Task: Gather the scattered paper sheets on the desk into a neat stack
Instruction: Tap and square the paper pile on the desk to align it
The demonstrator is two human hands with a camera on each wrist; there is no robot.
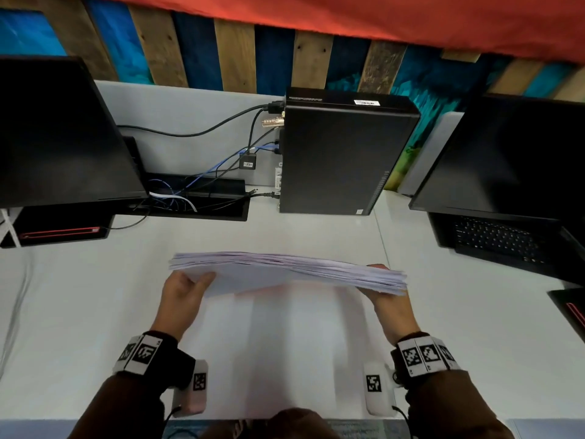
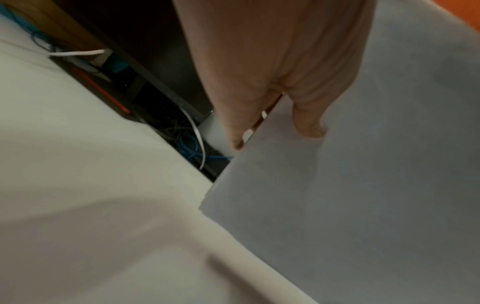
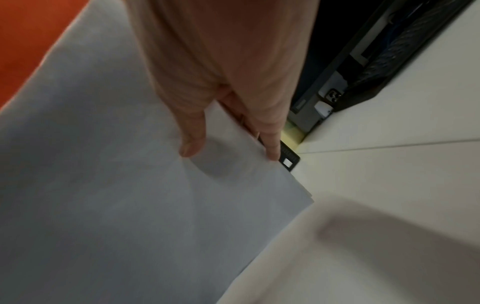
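Note:
A thick stack of white paper sheets (image 1: pixel 285 270) stands on its lower edge on the white desk (image 1: pixel 79 312), its top edges uneven. My left hand (image 1: pixel 183 293) grips the stack's left end, thumb on the near face (image 2: pixel 309 127), fingers behind. My right hand (image 1: pixel 384 299) grips the right end the same way, thumb (image 3: pixel 192 144) on the near face of the sheets (image 3: pixel 116 185). The near face of the stack (image 2: pixel 363 205) fills much of both wrist views.
A black computer case (image 1: pixel 345 153) stands behind the stack. Black monitors stand at the left (image 1: pixel 57 131) and right (image 1: pixel 506 153), with a keyboard (image 1: pixel 497 239) under the right one. A cable tray (image 1: pixel 196 198) with tangled cables lies at the back.

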